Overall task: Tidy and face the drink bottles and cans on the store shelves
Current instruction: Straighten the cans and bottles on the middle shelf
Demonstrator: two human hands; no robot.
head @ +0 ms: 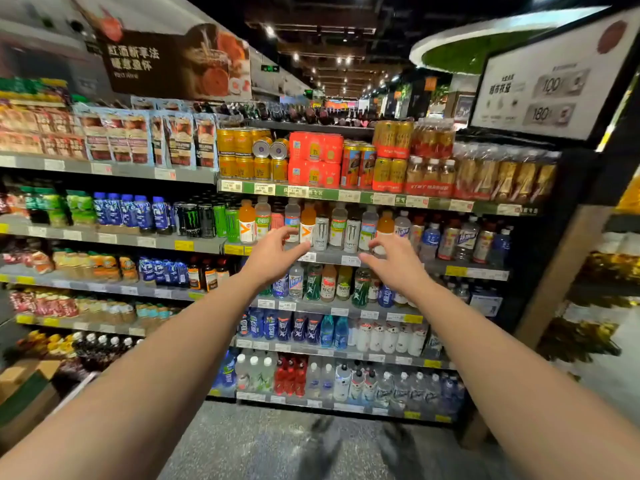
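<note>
Head view, store aisle, drinks shelving (346, 258) straight ahead, several tiers.

Left hand (273, 258) — arm stretched forward, fingers loosely spread and half-curled, holding nothing; its fingertips lie just in front of an orange-capped bottle with a white label (307, 223) on the second tier from the top. Whether they touch it cannot be told.

Right hand (394, 265) — likewise extended, fingers relaxed and apart, nothing in its grasp; fingertips near a second orange bottle (385, 225) on the same tier, contact unclear.

Second tier, between the two hands: two white Monster cans (321, 233), upright, with clear and pale bottles (338, 223) standing behind and beside them. To the left on this tier, black and green Monster cans (197, 220), then blue bottles (131, 209) and green packs further left. To the right, blue-labelled water bottles (429, 242) and silver-labelled ones.

Top tier: gold cans (242, 154) stacked two high, two of them lying on their sides with ends facing out; red multipacks (315, 161); shrink-wrapped bottle packs at the right end.

Lower tiers: green and clear bottles (329, 282) below the hands, then dark blue bottles (277, 325) and white ones, then clear and red bottles (291, 375) at the bottom.

Left bay: snack pouches (138, 136) above. Price tags (349, 260) run along each shelf edge. Speckled grey floor (259, 441) beneath.
</note>
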